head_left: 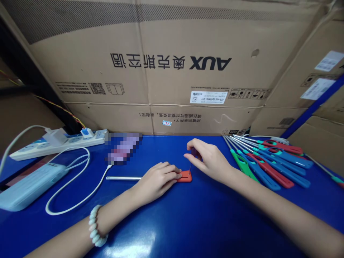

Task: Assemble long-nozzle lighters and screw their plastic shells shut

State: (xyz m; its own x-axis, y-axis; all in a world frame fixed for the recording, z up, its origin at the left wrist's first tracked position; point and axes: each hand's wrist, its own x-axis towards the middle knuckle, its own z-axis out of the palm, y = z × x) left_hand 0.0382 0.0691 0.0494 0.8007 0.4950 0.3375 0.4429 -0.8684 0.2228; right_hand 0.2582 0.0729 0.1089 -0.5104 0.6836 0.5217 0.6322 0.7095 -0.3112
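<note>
The fingers of the left hand lie flat and together on the left end of a red handle, pinning it to the blue tabletop. A thin metal rod runs out leftward from under that hand, lying flat on the surface. The right hand hovers just above the handle's right end; its thumb and forefinger are pinched together on a thin dark pin that stands roughly upright with its lower tip at the handle. Whether the tip has entered the plastic cannot be told.

Judging by this pose, the work in hand is fitting or pressing the pin into the handle while the other hand steadies it. The next move would seem to call for a straight downward push with the handle kept from sliding.

Right of the handle, well apart, lies a fanned pile of long-rod tools with blue, red and green handles. Left of the handle sit a white cable, a pale power bank and, further back, a white power strip. A large cardboard box stands behind the tabletop. A bead bracelet circles the left wrist.
</note>
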